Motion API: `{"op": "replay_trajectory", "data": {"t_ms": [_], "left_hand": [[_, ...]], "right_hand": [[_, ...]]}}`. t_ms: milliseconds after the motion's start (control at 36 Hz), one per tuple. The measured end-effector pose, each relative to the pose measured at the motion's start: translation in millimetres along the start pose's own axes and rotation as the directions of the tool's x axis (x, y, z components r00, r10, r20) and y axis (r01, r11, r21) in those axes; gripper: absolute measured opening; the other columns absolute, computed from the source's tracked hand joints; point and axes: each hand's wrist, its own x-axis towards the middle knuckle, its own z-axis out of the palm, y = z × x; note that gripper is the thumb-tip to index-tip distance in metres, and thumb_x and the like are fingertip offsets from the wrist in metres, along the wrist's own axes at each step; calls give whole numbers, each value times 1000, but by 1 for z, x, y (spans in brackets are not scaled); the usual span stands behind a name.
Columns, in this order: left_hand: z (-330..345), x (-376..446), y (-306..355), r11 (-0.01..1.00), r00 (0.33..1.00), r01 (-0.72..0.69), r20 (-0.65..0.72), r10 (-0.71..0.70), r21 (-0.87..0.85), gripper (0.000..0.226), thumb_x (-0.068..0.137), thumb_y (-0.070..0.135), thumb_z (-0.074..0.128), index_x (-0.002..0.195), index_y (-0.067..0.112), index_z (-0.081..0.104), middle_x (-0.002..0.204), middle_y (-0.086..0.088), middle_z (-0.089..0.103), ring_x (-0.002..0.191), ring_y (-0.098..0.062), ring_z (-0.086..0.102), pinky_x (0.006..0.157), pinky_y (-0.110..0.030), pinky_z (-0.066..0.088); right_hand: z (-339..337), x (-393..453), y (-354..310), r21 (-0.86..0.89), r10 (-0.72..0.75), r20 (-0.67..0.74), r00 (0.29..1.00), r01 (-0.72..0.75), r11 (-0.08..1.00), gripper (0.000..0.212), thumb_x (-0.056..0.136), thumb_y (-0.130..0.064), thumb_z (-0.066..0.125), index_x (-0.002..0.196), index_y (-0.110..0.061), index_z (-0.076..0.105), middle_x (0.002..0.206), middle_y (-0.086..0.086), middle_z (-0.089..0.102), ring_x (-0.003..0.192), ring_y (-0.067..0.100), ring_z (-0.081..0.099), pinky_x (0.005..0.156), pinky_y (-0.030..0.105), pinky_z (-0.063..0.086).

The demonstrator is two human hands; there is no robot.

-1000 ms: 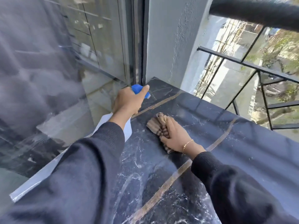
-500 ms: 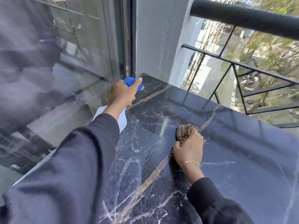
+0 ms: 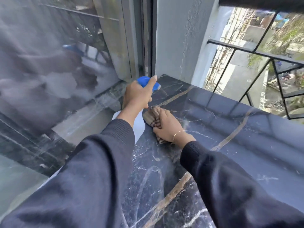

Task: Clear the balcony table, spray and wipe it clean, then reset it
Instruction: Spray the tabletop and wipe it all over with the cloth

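The balcony table has a dark marble top with gold and white veins. My left hand grips a spray bottle with a blue head over the table's far left corner; its white body shows below my wrist. Just to the right, my right hand presses a bunched brown striped cloth flat onto the marble. Most of the cloth is hidden under my fingers.
A glass door runs along the table's left edge. A grey wall pillar stands behind the far corner. A black metal railing borders the far right side, with a drop beyond it.
My right hand slid the cloth from the table's middle back left, close beside my left hand. The spray bottle stayed over the far left corner.
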Motion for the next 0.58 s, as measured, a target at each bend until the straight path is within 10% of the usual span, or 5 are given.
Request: {"op": "replay_trajectory", "data": {"t_ms": [389,583], "left_hand": [[-38,-70,-27,976,899,0,428,-95,217,42,87,55,51,89,18,72,47,-6,53,34,-20,46,44,-19,38],[-60,-86,-42,913,952,-1,280,-124,408,46,84,59,47,90,21,72,46,-1,57,34,-17,52,55,-23,48]], "right_hand": [[-34,-116,51,48,275,-162,948,-271,961,64,80,-13,58,139,-8,32,139,13,42,130,28,38,108,29,28],[-29,-118,47,62,322,-214,922,-316,947,44,78,-9,57,119,-4,42,125,15,50,117,31,44,97,32,33]]}}
